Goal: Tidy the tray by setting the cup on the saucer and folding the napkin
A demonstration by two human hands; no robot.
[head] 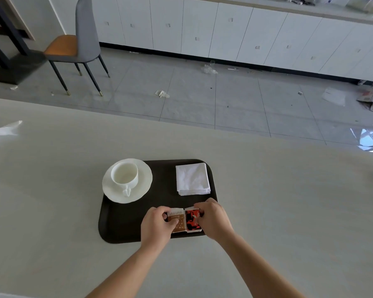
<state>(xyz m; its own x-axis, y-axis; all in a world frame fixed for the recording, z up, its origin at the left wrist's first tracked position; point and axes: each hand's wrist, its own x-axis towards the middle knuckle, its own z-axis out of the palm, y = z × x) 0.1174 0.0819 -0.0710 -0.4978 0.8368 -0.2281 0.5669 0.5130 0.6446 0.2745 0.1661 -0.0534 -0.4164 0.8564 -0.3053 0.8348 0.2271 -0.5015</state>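
The cup (124,176) is sitting on the saucer (141,191) and the folded napkin (192,179) is lying on the tray (121,222). The left hand (157,225) and right hand (213,218) are each pinching 1 of 2 small packets (184,220), which are lying edge to edge; squaring them gently is probably working best

Both bare forearms are extended forward from the near edge of the table, converging toward the near edge of the tray; the left hand (157,226) is held palm down, fingers curled and thumb pressed inward in a pinch; the right hand (213,220) is set just beside it, knuckles up, fingers bent inward in a matching pinch; the wrists are kept slightly raised.
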